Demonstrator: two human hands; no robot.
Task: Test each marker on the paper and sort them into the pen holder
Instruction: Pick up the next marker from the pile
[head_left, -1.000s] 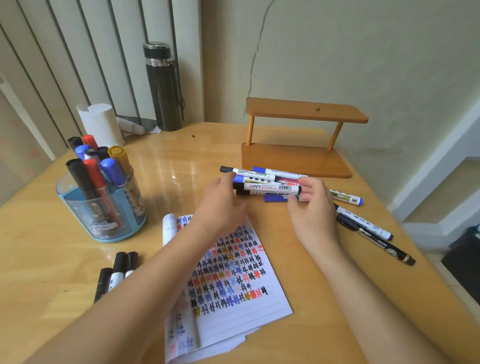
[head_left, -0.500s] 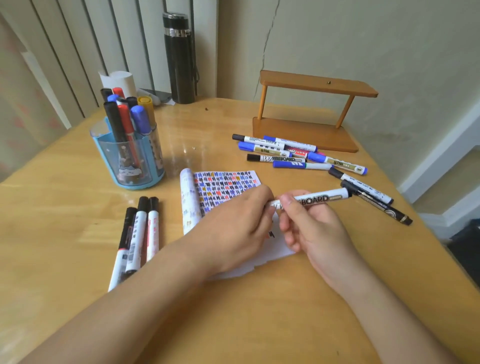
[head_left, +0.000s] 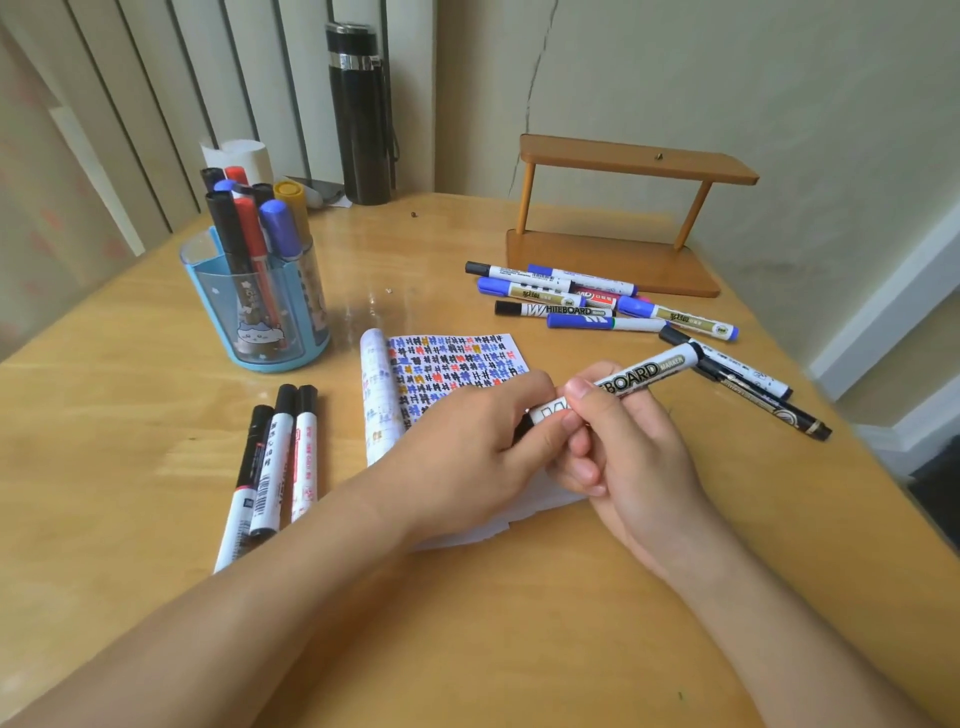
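— Bench (head_left: 519, 649) status?
— I see both forearms converging over the paper (head_left: 447, 364): left hand (head_left: 467, 457) pinches the whiteboard marker's (head_left: 623, 379) cap end, right hand (head_left: 628, 462) grips its barrel, tilted upward.

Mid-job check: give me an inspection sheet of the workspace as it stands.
Surface: wooden table, glossy.
Job's things: whiteboard marker held over the paper; pen holder with markers upright; loose markers far right; three markers left of the paper.
Clutter: wooden stand, flask, paper roll.
Grippers: left hand and right hand both grip the marker.
Cables: nothing seen.
Surroundings: cracked wall, blinds.
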